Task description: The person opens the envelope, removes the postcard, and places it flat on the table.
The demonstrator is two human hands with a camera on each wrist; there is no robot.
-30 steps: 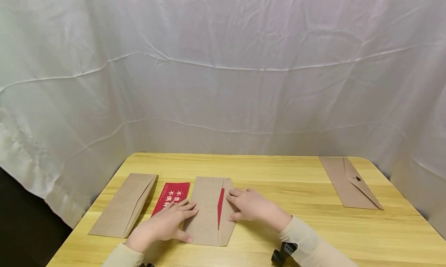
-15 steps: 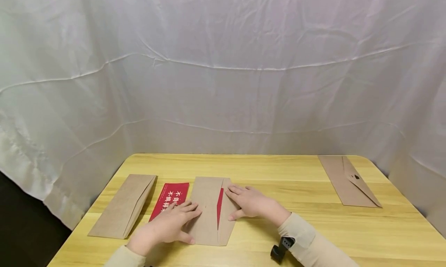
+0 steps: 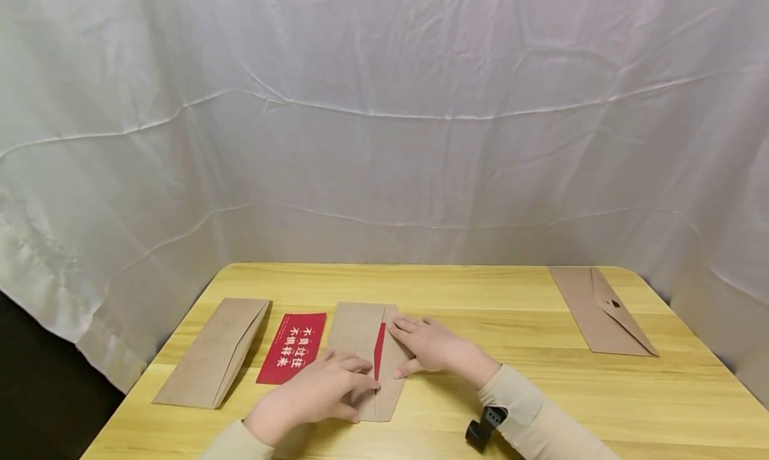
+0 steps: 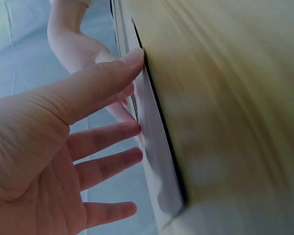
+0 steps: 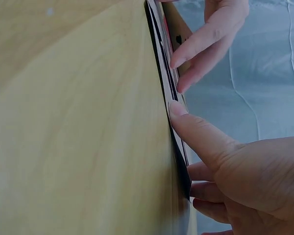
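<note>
A kraft-paper envelope (image 3: 354, 326) lies on the table between my hands, its flap spread out to the right. Through its slit shows a strip of red card (image 3: 380, 346). My left hand (image 3: 324, 388) lies over the envelope's lower part, fingertips touching the paper beside the slit. On the flap at the right edge rests my right hand (image 3: 435, 350), its fingers extended. The left wrist view has the left hand's thumb (image 4: 122, 68) at the envelope's near edge. In the right wrist view, the right thumb (image 5: 191, 125) touches the paper edge.
Left of the envelope lies a red card (image 3: 294, 343) with white characters. Another kraft envelope (image 3: 207, 356) is at the table's left side. A closed envelope (image 3: 601, 313) with a dark mark lies at the far right. White curtains (image 3: 384, 166) surround the wooden table (image 3: 510, 300).
My left hand has moved right from the envelope's left edge onto its middle, near the slit, uncovering more of the loose red card. The right hand stays on the flap.
</note>
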